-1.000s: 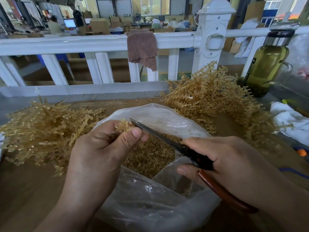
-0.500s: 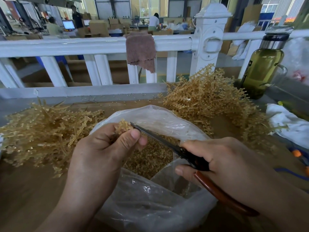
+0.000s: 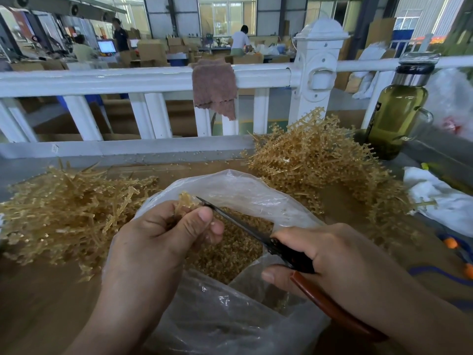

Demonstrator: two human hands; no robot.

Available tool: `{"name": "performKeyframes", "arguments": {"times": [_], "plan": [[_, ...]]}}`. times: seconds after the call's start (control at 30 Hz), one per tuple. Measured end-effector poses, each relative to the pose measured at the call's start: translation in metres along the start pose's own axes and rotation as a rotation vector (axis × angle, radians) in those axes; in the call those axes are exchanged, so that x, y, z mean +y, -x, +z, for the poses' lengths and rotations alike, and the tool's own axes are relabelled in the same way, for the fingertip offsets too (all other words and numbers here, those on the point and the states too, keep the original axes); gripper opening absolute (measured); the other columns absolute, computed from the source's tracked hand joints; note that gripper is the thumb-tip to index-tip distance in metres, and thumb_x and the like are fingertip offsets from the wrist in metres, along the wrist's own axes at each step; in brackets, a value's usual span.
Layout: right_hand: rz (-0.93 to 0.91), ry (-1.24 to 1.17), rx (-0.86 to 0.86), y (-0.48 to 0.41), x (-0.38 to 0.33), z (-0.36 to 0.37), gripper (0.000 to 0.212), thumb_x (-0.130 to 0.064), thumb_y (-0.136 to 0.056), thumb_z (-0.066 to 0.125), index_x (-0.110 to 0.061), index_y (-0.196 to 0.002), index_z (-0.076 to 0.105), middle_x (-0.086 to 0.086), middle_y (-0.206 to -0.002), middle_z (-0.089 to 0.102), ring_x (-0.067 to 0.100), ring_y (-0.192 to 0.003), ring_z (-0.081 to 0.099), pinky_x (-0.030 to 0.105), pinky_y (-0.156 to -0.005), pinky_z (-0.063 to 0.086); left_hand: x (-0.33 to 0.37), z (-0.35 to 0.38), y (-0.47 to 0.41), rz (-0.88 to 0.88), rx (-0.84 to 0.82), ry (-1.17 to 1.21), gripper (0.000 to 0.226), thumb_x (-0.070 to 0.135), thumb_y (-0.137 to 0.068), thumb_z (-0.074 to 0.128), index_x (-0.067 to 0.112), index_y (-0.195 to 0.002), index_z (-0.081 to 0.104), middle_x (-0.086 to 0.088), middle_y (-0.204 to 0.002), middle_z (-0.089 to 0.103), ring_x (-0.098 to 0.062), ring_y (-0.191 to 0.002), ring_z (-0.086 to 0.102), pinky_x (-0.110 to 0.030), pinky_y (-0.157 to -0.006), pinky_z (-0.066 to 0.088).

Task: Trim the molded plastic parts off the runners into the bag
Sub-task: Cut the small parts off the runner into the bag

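While the left hand (image 3: 163, 242) pinches a short runner (image 3: 184, 202) roughly upright above the open bag (image 3: 256, 185), the right hand (image 3: 353, 267) grips the scissors (image 3: 238, 225). Their long axis slants up-left, with the tip at the runner's right side. Trimmed parts (image 3: 235, 254) lie directly below in the bag.

white railing (image 3: 143, 79) | brown cloth (image 3: 214, 85) | large windows (image 3: 226, 15) | cardboard boxes (image 3: 151, 51) | daylight
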State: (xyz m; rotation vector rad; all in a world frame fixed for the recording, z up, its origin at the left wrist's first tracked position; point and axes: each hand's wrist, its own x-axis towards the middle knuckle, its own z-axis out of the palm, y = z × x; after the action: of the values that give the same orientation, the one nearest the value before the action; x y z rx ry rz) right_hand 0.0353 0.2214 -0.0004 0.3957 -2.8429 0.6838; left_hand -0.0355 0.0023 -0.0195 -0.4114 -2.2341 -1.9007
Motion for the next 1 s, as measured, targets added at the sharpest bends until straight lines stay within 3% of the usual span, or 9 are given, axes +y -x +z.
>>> {"name": "performKeyframes", "arguments": {"times": [0.1,0.27,0.4,0.53,0.63,0.7,0.77,0.83,1.0], "plan": [[0.021,-0.079,0.039,-0.002,0.000,0.005,0.041,-0.074,-0.082,0.053,-0.033,-0.081,0.052,-0.012,-0.070,0.057,0.005,-0.060,0.055,0.018,-0.051,0.037,0.003,0.003,0.002,-0.020,0.006,0.048,0.025,0.050,-0.074,0.067,0.028,-0.075,0.079,0.001,-0.073,0.077,-0.014,-0.067,0.074,-0.019,-0.061,0.058],[0.115,-0.389,0.133,-0.001,-0.007,0.012,0.046,-0.078,-0.074,0.058,-0.044,-0.106,0.061,-0.008,-0.078,0.068,0.005,-0.061,0.067,0.025,-0.058,0.053,0.010,0.011,0.008,-0.058,-0.012,0.110,0.033,0.050,-0.073,0.065,0.019,-0.073,0.075,-0.011,-0.067,0.071,-0.028,-0.058,0.066,-0.022,-0.050,0.053],[0.123,-0.611,0.149,-0.001,-0.017,0.016,0.041,-0.059,-0.072,0.074,-0.052,-0.110,0.060,-0.015,-0.089,0.070,0.001,-0.076,0.070,0.012,-0.071,0.051,0.018,0.024,0.017,-0.093,-0.075,0.106,0.032,0.055,-0.068,0.064,0.025,-0.068,0.075,-0.007,-0.058,0.070,-0.010,-0.044,0.063,-0.012,-0.039,0.043],[0.140,-0.675,0.217,-0.003,-0.025,0.020,0.043,-0.031,-0.077,0.086,-0.051,-0.106,0.062,-0.020,-0.092,0.072,-0.003,-0.084,0.070,0.011,-0.076,0.051,0.008,0.034,0.023,-0.079,-0.170,0.145,0.044,0.072,-0.072,0.073,0.030,-0.085,0.077,-0.003,-0.076,0.076,-0.018,-0.071,0.075,-0.030,-0.060,0.060],[0.164,-0.650,0.293,-0.006,-0.024,0.022,0.050,-0.016,-0.077,0.084,-0.053,-0.102,0.061,-0.023,-0.083,0.072,-0.007,-0.073,0.067,0.004,-0.065,0.046,0.002,0.033,0.020,-0.165,-0.227,0.243,0.043,0.058,-0.068,0.070,0.026,-0.095,0.078,-0.008,-0.087,0.078,-0.031,-0.087,0.075,-0.054,-0.082,0.061],[0.151,-0.673,0.340,-0.007,-0.022,0.022,0.043,-0.017,-0.077,0.083,-0.047,-0.100,0.064,-0.017,-0.077,0.071,-0.003,-0.063,0.066,0.007,-0.059,0.047,0.000,0.030,0.016,-0.263,-0.326,0.368,0.039,0.041,-0.069,0.075,0.019,-0.101,0.078,-0.018,-0.097,0.077,-0.038,-0.093,0.074,-0.059,-0.090,0.056],[0.150,-0.763,0.362,-0.007,-0.018,0.023,0.036,-0.025,-0.073,0.078,-0.044,-0.101,0.066,-0.009,-0.072,0.070,0.006,-0.057,0.066,0.016,-0.055,0.051,0.002,0.027,0.013,-0.286,-0.390,0.485,0.035,0.022,-0.069,0.082,0.010,-0.102,0.077,-0.022,-0.098,0.075,-0.034,-0.087,0.075,-0.044,-0.077,0.062],[0.147,-0.856,0.361,-0.006,-0.012,0.027,0.035,-0.034,-0.073,0.076,-0.043,-0.105,0.066,-0.003,-0.071,0.069,0.015,-0.053,0.068,0.024,-0.051,0.051,0.005,0.023,0.011,-0.319,-0.387,0.548,0.035,0.020,-0.067,0.084,0.006,-0.097,0.075,-0.025,-0.093,0.074,-0.034,-0.079,0.075,-0.032,-0.060,0.060],[0.109,-0.877,0.380,-0.005,-0.003,0.031,0.036,-0.034,-0.079,0.075,-0.041,-0.113,0.064,-0.005,-0.078,0.069,0.017,-0.054,0.069,0.024,-0.050,0.053,0.011,0.024,0.012,-0.426,-0.405,0.614,0.011,0.018,-0.067,0.077,0.014,-0.077,0.076,-0.012,-0.073,0.069,-0.018,-0.057,0.068,-0.024,-0.039,0.048]]}}
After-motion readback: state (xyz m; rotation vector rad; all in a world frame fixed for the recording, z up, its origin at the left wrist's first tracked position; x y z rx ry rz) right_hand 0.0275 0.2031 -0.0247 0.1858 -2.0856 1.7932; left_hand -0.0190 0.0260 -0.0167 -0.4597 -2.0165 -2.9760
